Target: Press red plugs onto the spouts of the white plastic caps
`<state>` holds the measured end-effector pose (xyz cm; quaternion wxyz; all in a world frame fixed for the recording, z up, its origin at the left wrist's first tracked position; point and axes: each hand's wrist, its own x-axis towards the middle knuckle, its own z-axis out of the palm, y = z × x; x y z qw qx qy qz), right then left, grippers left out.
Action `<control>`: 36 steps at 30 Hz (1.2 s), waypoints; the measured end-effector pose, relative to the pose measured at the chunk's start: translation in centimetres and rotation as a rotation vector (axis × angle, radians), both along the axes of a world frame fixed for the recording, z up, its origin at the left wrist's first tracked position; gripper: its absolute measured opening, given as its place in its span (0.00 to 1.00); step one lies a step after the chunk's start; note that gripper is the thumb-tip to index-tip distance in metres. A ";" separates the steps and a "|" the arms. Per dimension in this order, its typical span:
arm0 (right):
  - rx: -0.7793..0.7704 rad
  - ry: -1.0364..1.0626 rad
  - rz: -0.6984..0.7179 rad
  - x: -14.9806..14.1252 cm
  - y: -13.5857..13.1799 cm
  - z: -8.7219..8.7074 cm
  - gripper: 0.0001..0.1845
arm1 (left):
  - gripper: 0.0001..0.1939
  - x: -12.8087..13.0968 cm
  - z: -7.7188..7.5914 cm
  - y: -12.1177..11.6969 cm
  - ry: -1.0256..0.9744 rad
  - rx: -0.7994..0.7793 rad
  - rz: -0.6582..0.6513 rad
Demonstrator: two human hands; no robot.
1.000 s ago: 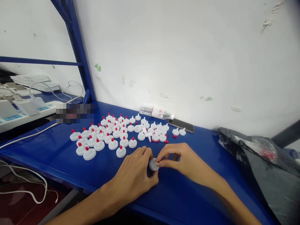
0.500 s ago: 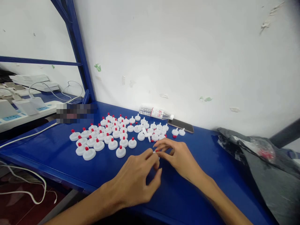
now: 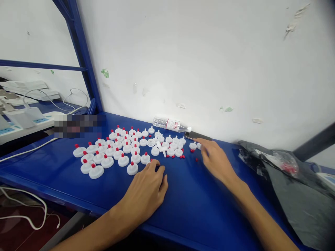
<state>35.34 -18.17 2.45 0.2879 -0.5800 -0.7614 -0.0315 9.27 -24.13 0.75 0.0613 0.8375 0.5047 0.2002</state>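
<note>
My left hand rests low over the blue table, its fingers curled around a white nozzle lid with a red tip cap; most of that lid is hidden. To its left stand several white nozzle lids with red tip caps. Slightly blurred, my right hand reaches with its fingers apart to an uncapped white nozzle lid, partly covered by the fingertips. Another bare nozzle lid is just left of it. Several more uncapped lids cluster mid-table, some tipped over, with small loose red caps nearby.
A clear plastic bottle lies along the wall, next to a dark phone. A grey plastic bag covers the table's right side. At the left are a blue metal frame, a power strip and white cables.
My hands have come apart. The left has moved leftward with the red-capped nozzle lid to the capped group; the right has moved away to the uncapped lids by the phone.
</note>
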 end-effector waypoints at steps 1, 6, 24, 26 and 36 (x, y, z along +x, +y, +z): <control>-0.019 -0.067 0.016 0.4 0.4 -0.6 0.27 | 0.15 0.0 0.0 0.0 -0.005 0.007 0.015; -0.074 -0.166 0.040 1.1 1.6 -2.2 0.32 | 0.16 -0.2 0.0 -0.1 -0.048 0.027 -0.032; -0.548 0.392 0.529 -4.2 -4.3 4.1 0.25 | 0.21 -0.3 -0.6 0.1 -0.335 0.034 -0.149; -0.441 0.309 0.351 -2.8 -3.4 3.9 0.22 | 0.20 -0.2 -0.3 0.0 -0.331 0.029 -0.155; -0.418 -0.001 0.032 2.1 -0.2 1.2 0.10 | 0.20 -0.3 -0.2 0.2 -0.252 -0.015 -0.161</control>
